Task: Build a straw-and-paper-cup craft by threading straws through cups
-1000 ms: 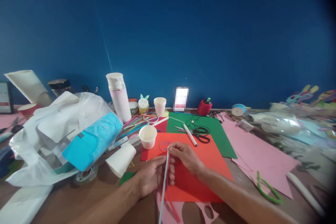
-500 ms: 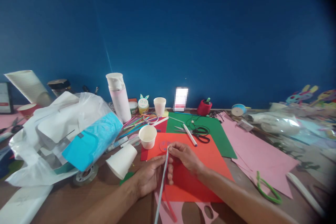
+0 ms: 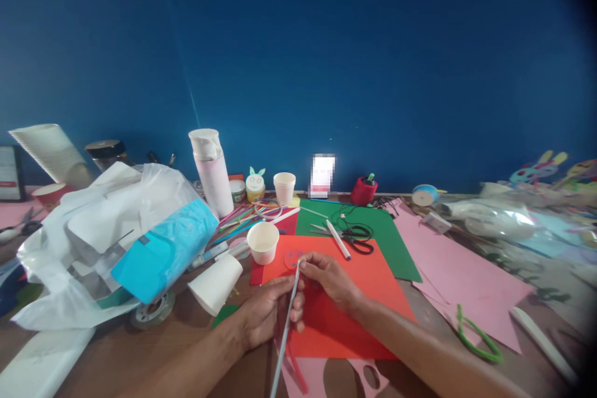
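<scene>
A long pale grey pipe cleaner (image 3: 282, 351) runs from my fingertips down past the bottom edge of the view. My right hand (image 3: 329, 275) is closed, its thumb and forefinger pinching the upper end. Lower down, my left hand (image 3: 268, 311) is closed around the same pipe cleaner, with the thumb lying along it. A red strip (image 3: 298, 370) hangs or lies below the left hand; whether that hand also holds it I cannot tell. Under both hands is an orange-red sheet (image 3: 364, 311). Just beyond the fingertips lies a small red disc with blue marks (image 3: 293, 259).
One paper cup (image 3: 263, 245) stands left of the sheet; another (image 3: 217, 286) lies tipped. Black-handled scissors (image 3: 359, 239) and a white marker (image 3: 338, 240) lie ahead. A stuffed plastic bag (image 3: 116, 242) fills the left. Pink sheets (image 3: 466, 280) and a green pipe cleaner (image 3: 480, 345) lie right.
The pipe cleaner's lower end has swung slightly left, and the red strip's end has shifted slightly left too. Both hands keep nearly the same place and hold.
</scene>
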`<move>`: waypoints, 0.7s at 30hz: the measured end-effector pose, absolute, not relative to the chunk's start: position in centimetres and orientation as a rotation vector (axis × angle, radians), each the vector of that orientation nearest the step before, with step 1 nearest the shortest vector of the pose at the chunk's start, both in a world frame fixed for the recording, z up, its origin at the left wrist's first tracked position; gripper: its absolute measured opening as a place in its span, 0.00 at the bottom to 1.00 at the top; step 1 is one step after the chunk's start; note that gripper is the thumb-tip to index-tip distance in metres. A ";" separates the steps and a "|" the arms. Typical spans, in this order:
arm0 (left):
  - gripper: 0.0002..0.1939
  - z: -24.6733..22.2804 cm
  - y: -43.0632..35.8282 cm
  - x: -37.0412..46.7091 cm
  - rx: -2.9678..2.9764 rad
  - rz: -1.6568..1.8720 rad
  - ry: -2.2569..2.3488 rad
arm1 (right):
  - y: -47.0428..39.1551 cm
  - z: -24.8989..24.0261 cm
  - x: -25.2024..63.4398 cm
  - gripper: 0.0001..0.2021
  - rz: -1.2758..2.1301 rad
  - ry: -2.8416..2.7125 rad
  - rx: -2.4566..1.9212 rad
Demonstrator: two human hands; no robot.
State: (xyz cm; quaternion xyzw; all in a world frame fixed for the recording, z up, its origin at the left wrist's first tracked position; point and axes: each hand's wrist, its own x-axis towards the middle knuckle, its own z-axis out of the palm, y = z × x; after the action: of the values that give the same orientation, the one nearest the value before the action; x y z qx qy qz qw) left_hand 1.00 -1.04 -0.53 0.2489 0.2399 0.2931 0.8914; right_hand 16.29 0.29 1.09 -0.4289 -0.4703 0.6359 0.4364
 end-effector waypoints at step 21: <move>0.11 -0.3 -0.8 0.7 0.440 0.568 0.519 | 0.1 0.5 16.2 0.14 1.634 -1.160 -0.968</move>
State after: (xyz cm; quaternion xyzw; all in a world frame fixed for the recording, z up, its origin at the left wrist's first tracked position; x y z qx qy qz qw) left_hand 0.67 -0.76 -0.33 0.2128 0.2512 0.2750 0.9033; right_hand 16.16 0.08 0.55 -0.3902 -0.4675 0.6584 0.4424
